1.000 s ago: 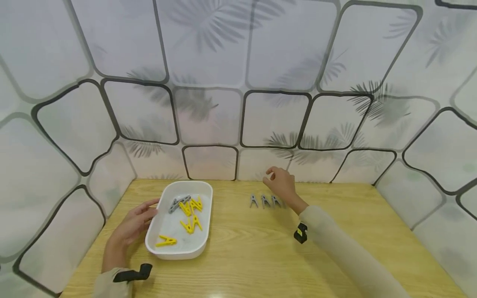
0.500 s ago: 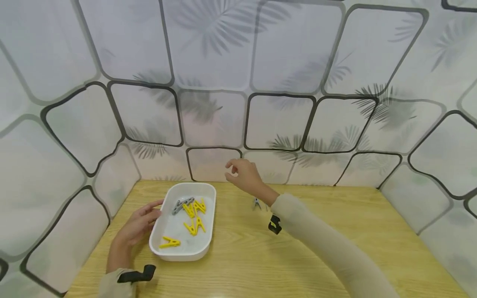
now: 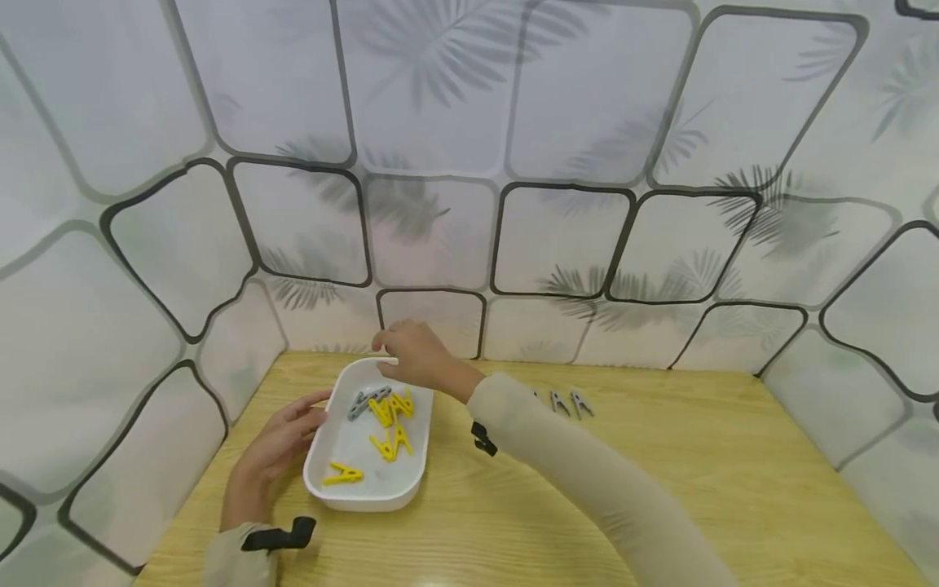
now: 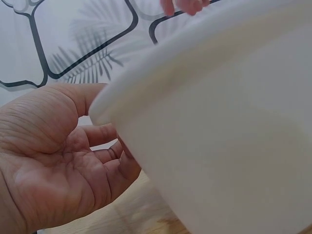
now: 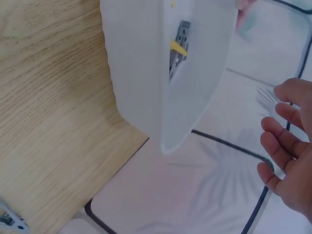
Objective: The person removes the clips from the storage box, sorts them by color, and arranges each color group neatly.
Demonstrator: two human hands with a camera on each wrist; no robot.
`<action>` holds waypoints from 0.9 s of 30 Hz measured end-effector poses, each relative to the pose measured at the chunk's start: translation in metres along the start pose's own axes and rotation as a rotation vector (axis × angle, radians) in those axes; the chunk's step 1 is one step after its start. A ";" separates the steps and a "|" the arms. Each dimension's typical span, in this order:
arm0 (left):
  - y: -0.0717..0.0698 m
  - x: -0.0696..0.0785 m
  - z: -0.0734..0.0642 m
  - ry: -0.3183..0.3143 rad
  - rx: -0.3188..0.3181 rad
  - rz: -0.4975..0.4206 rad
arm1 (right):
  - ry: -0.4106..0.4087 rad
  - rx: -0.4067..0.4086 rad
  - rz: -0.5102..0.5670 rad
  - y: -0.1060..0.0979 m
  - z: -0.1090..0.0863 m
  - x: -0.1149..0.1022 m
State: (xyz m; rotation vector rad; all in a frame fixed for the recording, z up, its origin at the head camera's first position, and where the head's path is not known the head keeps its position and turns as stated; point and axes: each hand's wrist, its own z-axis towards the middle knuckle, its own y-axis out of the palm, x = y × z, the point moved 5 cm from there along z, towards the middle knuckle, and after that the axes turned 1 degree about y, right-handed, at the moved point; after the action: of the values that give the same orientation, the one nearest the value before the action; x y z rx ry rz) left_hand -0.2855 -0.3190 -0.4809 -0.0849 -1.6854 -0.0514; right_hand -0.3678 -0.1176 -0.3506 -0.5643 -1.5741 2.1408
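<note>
A white plastic tray (image 3: 367, 503) holds several yellow clothespins (image 3: 343, 474) and grey clothespins (image 3: 361, 404). My left hand (image 3: 277, 440) touches its left side; in the left wrist view, the left hand's fingers (image 4: 113, 168) lie against the outer wall, just below the rim. Over the far end of the tray hovers my right hand (image 3: 420, 355), its fingers (image 5: 280, 139) loosely bent with nothing between them in the right wrist view. On the table to the right, grey clothespins (image 3: 559, 403) stand in a short row, one partly hidden by the right sleeve.
The wooden table (image 3: 660, 473) runs back to a patterned wall covering (image 3: 557, 244) close behind the tray. A side wall (image 3: 95, 408) rises along the left. The right sleeve (image 3: 579, 456) crosses above the table's middle.
My right hand has moved left from above the grey clothespins to over the tray's far end. The left hand stays at the tray; the head view has shifted slightly.
</note>
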 end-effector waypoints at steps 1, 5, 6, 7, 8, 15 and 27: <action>0.000 0.000 0.000 0.002 0.001 -0.006 | -0.005 -0.032 -0.033 0.004 0.003 -0.005; -0.001 -0.001 0.002 0.009 0.000 -0.020 | -0.012 -0.151 -0.125 0.022 0.010 -0.017; -0.001 -0.001 0.002 0.012 -0.002 -0.022 | -0.019 -0.169 -0.137 0.026 0.012 -0.019; 0.000 -0.001 0.002 0.015 -0.004 -0.024 | -0.026 -0.184 -0.145 0.030 0.013 -0.020; 0.000 0.000 0.002 0.017 -0.006 -0.024 | -0.033 -0.199 -0.150 0.034 0.014 -0.021; 0.002 0.002 0.002 0.011 -0.006 -0.018 | -0.076 -0.280 -0.222 0.061 0.020 -0.028; -0.001 -0.002 0.001 0.018 -0.003 -0.028 | -0.099 -0.332 -0.325 0.089 0.024 -0.030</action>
State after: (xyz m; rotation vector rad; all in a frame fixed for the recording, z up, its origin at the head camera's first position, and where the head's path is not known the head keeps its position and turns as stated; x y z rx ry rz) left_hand -0.2868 -0.3200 -0.4830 -0.0630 -1.6687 -0.0751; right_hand -0.3646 -0.1776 -0.4272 -0.2777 -1.9430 1.7035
